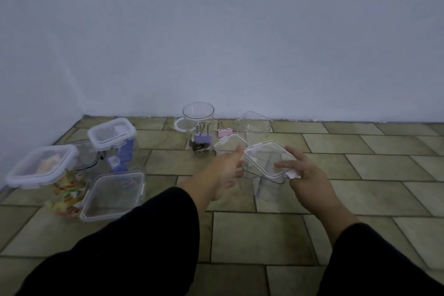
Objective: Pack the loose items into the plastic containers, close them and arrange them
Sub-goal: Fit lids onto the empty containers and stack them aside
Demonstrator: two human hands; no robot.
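Observation:
A clear square container (263, 163) with its lid on stands on the tiled floor at the centre. My right hand (307, 175) holds its right corner, fingers on the lid and thumb on the white latch (292, 174). My left hand (225, 170) reaches in from the left; its straight thumb and fingertips touch the container's left side. Behind them a round clear jar (198, 125) holds a purple binder clip (203, 138) and darker clips. A pink binder clip (225, 132) lies loose beside the jar.
A loose clear lid (227, 143) and an open clear container (254, 122) lie behind my hands. A white ring lid (178, 125) sits behind the jar. At the left stand two latched containers (111, 132) (40, 166) and a flat closed box (113, 194). A wall runs close behind.

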